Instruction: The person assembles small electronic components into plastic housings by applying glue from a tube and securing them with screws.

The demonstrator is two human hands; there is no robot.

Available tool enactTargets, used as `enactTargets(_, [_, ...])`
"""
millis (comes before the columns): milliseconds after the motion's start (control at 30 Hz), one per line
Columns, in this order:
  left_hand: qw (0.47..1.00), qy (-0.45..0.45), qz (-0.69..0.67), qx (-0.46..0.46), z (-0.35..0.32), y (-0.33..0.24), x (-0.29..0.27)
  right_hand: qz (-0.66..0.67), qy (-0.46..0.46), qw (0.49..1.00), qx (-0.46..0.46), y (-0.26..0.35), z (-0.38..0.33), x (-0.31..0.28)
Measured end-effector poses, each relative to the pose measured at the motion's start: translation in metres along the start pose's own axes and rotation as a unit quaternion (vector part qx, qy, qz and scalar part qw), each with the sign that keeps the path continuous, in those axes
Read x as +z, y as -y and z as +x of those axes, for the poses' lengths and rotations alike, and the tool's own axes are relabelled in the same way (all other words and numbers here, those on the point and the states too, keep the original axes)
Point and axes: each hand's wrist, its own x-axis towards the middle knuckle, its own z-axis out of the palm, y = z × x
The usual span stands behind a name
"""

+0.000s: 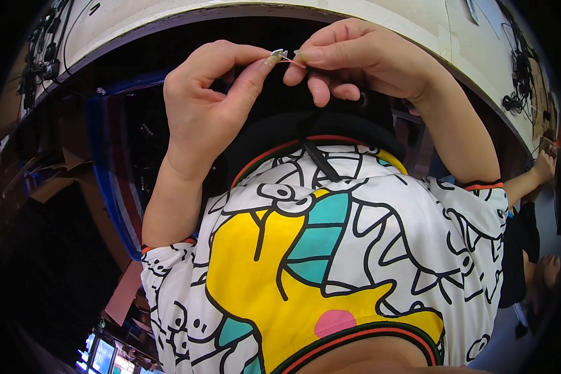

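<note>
Pale curved tabletop (pixel 380 19) arching across the top, its edge bent by the lens, dark space underneath. Bundled black cables (pixel 40 56) at the upper left and more cables (pixel 517 81) at the upper right. Blue-edged panel (pixel 115 181) down the left side, brown cardboard (pixel 50 181) beyond it. Small lit screens (pixel 103 355) at the bottom left corner.

Printed shirt (pixel 330 262) filling the lower middle: white with black cartoon outlines, yellow, teal and a pink patch. Another person's arm (pixel 530 177) at the far right edge, apart from everything else.

Left hand (pixel 206 106) raised in front of the table edge, thumb and forefinger pinched together on a tiny metal clip (pixel 278 53), remaining fingers curled loosely toward the palm. Right hand (pixel 355 59) close alongside, fingertips almost meeting those of the left, thumb and forefinger nipped onto a thin reddish wire (pixel 291 60), other fingers folded under. Wire running the short gap between the two pinches and reaching the clip; too small to tell whether joined or only touching. Clip and wire held in the air just below the table's rim, between the two hands, well above the shirt.
</note>
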Motion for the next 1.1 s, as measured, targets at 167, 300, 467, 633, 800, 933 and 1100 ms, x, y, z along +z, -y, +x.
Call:
enactTargets(167, [1.000, 0.010, -0.006, -0.017, 0.000, -0.004, 0.001, -0.144, -0.047, 0.984, -0.093, -0.009, 0.004, -0.005])
enactTargets(300, [0.997, 0.018, -0.047, -0.059, -0.002, -0.006, 0.002, -0.171, -0.079, 0.976, -0.108, -0.011, 0.002, -0.004])
enactTargets(467, [0.994, 0.030, -0.066, -0.077, -0.001, -0.006, 0.004, -0.095, -0.079, 0.987, -0.103, -0.007, -0.001, -0.004])
enactTargets(633, [0.995, 0.032, -0.062, -0.073, 0.000, -0.005, 0.005, -0.119, -0.081, 0.983, -0.117, -0.010, 0.001, -0.008])
enactTargets(800, [0.991, 0.045, -0.083, -0.095, -0.001, -0.003, 0.005, -0.133, -0.093, 0.980, -0.117, -0.010, 0.001, -0.007])
enactTargets(933, [0.969, 0.077, -0.181, -0.148, 0.000, 0.000, 0.005, -0.105, -0.080, 0.986, -0.104, -0.008, 0.000, -0.007])
enactTargets(1100, [0.918, 0.077, -0.335, -0.197, -0.003, 0.007, 0.011, -0.024, -0.027, 0.999, -0.035, -0.007, -0.001, -0.013])
